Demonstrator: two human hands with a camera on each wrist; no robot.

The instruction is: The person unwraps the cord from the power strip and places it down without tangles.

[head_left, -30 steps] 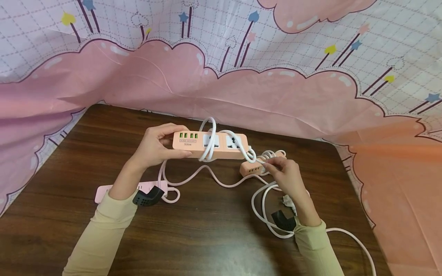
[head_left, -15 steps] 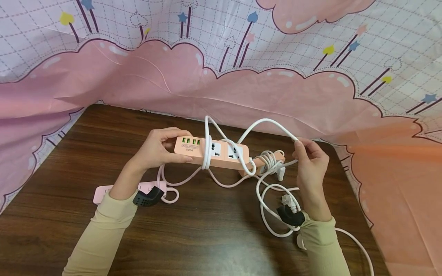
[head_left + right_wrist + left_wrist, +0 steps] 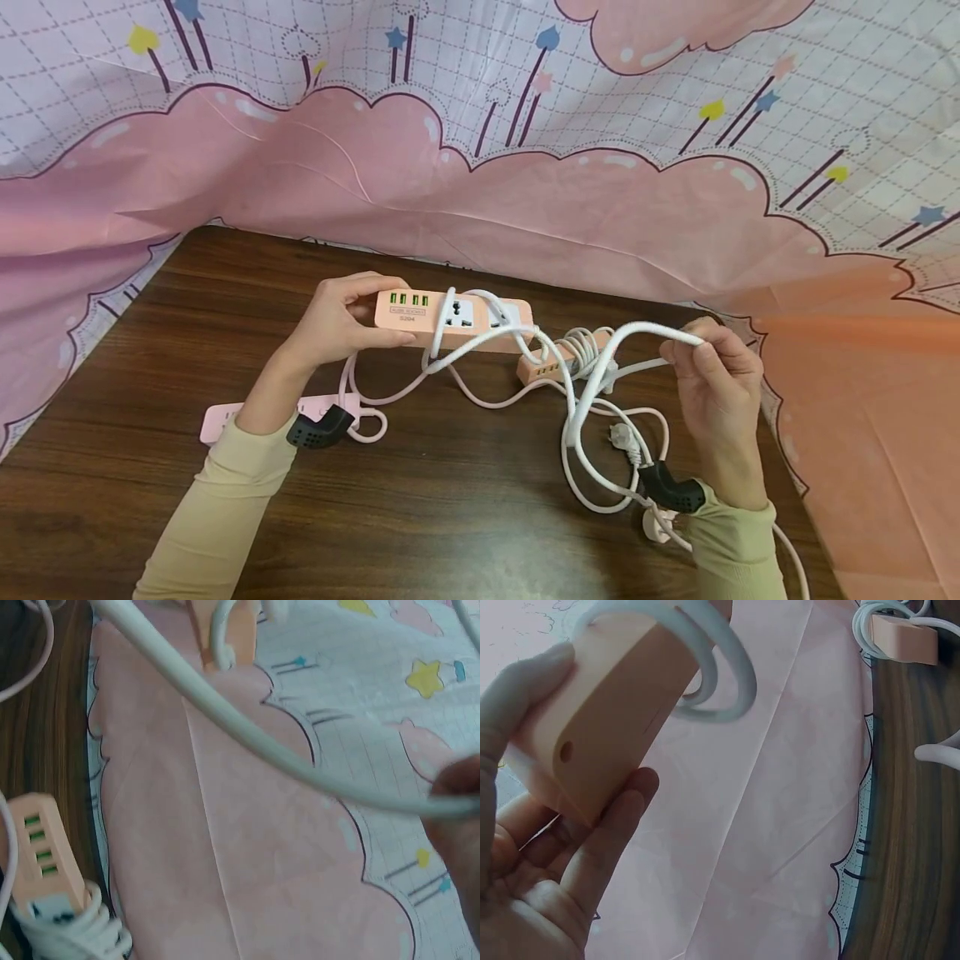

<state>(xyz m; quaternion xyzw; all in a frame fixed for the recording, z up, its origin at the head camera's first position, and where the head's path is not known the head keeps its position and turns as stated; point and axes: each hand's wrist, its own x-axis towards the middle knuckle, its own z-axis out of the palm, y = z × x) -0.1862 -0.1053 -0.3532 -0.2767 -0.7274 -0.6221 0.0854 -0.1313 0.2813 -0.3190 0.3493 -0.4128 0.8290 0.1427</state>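
My left hand (image 3: 341,321) grips the left end of a peach power strip (image 3: 459,315), raised over the table, its USB ports and sockets facing me. In the left wrist view the thumb lies on one side of the strip (image 3: 607,705) and the fingers on the other. White cord (image 3: 637,327) still loops around the strip's sockets and sags off to the right. Out at the right, my right hand (image 3: 720,392) pinches that cord between thumb and fingers. The right wrist view has the cord (image 3: 262,746) running across to the hand (image 3: 457,832).
A second peach power strip (image 3: 540,367), wound in its own cord, lies behind the hanging cord. At left, a pink power strip (image 3: 318,408) is partly behind my left wrist. Two plugs, one white (image 3: 622,437) and one pale (image 3: 658,527), lie at right. A patterned cloth (image 3: 525,208) borders the table.
My right hand has pulled the cord out to the right, and a loop has come off the strip. The left hand stays nearly in place with the strip.
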